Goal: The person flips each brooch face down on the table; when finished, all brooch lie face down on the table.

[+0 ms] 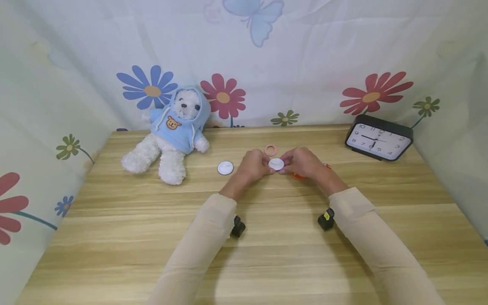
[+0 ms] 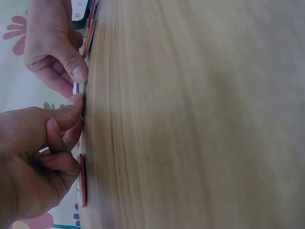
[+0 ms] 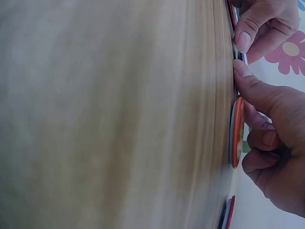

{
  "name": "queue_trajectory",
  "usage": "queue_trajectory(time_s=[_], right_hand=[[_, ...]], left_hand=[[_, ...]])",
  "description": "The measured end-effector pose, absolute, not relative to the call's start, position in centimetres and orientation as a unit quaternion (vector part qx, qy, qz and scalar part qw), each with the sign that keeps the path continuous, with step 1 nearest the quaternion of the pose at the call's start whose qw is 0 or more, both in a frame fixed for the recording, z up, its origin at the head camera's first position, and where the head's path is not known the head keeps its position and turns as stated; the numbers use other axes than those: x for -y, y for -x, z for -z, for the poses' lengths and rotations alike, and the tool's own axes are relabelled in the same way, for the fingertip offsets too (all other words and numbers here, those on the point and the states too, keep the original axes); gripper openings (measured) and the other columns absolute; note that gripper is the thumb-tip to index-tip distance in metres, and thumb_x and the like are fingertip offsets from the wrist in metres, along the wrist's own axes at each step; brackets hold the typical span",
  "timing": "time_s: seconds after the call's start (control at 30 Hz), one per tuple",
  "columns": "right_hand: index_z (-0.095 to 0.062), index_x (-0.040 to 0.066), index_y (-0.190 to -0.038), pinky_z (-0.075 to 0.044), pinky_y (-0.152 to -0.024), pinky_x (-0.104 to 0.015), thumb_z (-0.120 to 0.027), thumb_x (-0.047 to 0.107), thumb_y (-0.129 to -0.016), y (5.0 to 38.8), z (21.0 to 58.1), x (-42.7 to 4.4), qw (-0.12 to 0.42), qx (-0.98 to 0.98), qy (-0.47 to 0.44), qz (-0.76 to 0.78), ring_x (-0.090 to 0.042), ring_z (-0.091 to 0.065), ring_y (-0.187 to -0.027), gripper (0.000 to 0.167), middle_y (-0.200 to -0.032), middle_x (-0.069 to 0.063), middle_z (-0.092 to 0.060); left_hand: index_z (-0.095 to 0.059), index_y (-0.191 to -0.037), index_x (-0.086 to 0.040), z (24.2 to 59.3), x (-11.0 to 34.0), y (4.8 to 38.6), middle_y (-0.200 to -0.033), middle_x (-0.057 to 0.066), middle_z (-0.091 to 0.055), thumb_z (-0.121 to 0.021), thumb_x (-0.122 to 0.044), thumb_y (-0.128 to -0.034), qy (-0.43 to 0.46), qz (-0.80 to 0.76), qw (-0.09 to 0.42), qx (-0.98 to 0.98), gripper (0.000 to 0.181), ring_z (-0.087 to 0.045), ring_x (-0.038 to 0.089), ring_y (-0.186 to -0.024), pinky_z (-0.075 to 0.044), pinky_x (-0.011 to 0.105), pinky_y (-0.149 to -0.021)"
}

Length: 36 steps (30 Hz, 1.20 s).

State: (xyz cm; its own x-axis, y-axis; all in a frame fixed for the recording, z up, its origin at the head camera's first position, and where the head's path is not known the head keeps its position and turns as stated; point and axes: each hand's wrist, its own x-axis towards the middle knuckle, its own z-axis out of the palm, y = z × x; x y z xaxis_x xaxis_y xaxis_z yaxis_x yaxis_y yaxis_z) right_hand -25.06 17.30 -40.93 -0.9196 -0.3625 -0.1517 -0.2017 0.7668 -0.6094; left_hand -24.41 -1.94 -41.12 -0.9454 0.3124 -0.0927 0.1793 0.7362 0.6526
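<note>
A small white round disc [image 1: 276,164] with faint print on its face is held between my two hands, low over the wooden table. My left hand [image 1: 253,165] pinches its left edge with thumb and fingers. From the other side, my right hand [image 1: 303,162] pinches the right edge. In both wrist views the disc appears nearly edge-on, mostly covered by fingertips. Just behind it lies a pink ring [image 1: 270,150]. An orange-rimmed disc [image 3: 237,132] is close under my right hand's curled fingers. Another white disc with a dark rim [image 1: 225,167] lies left of my left hand.
A white plush bear [image 1: 171,135] in a blue hoodie leans at the back left. A black-framed clock [image 1: 379,137] stands at the back right. Part of a red-edged disc [image 3: 229,213] shows beyond my right hand. A flowered cloth [image 1: 305,63] hangs behind the table [image 1: 274,262].
</note>
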Motion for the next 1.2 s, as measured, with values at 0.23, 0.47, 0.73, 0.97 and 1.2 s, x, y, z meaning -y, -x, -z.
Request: queue_trajectory(time_s=[0.23, 0.47, 0.73, 0.97, 1.2], right_hand=[[-0.075, 0.002, -0.116, -0.053, -0.09, -0.038, -0.085, 0.02, -0.083, 25.2, 41.0, -17.4, 0.127, -0.931, 0.152, 0.305, -0.02, -0.065, -0.094, 0.04, -0.104, -0.013, -0.078], [-0.073, 0.003, -0.12, -0.053, -0.091, -0.038, -0.082, 0.023, -0.086, 25.3, 40.8, -17.4, 0.134, -0.934, 0.158, 0.293, -0.021, -0.066, -0.095, 0.04, -0.108, -0.013, -0.077], [-0.073, 0.005, -0.119, -0.053, -0.088, -0.043, -0.066, 0.023, -0.098, 25.0, 39.4, -18.8, 0.103, -0.935, 0.195, 0.277, -0.024, -0.065, -0.096, 0.029, -0.111, -0.013, -0.075], [-0.073, 0.001, -0.116, -0.049, -0.083, -0.036, -0.065, 0.014, -0.099, 23.6, 38.8, -21.1, 0.078, -0.926, 0.217, 0.3, -0.024, -0.062, -0.092, 0.023, -0.104, -0.014, -0.076], [-0.074, 0.003, -0.114, -0.046, -0.069, -0.027, -0.069, 0.012, -0.096, 22.4, 39.2, -23.2, 0.084, -0.93, 0.207, 0.292, -0.02, -0.056, -0.08, 0.022, -0.101, -0.012, -0.075]], left_hand=[[-0.078, -0.102, -0.002, 41.1, 1.6, 24.5, -0.087, 0.009, -0.075, -0.084, -0.013, -0.0826, -0.128, -0.325, 0.087, -0.933, 0.023, -0.058, 0.015, -0.078, -0.045, 0.022, -0.069], [-0.075, -0.114, -0.003, 41.3, 1.9, 24.5, -0.1, 0.011, -0.077, -0.081, -0.014, -0.0858, -0.129, -0.322, 0.105, -0.932, 0.031, -0.066, 0.02, -0.09, -0.055, 0.031, -0.082], [-0.075, -0.116, -0.008, 40.7, 1.8, 23.9, -0.102, 0.008, -0.076, -0.07, -0.02, -0.0948, -0.151, -0.311, 0.083, -0.935, 0.024, -0.067, 0.02, -0.09, -0.055, 0.034, -0.079], [-0.075, -0.115, -0.011, 40.1, 0.0, 22.4, -0.097, 0.004, -0.075, -0.067, -0.024, -0.0976, -0.195, -0.324, 0.088, -0.922, 0.023, -0.066, 0.015, -0.086, -0.052, 0.027, -0.073], [-0.073, -0.118, -0.01, 40.4, -1.5, 21.8, -0.099, 0.004, -0.078, -0.07, -0.021, -0.093, -0.21, -0.326, 0.102, -0.916, 0.028, -0.067, 0.012, -0.08, -0.049, 0.022, -0.065]])
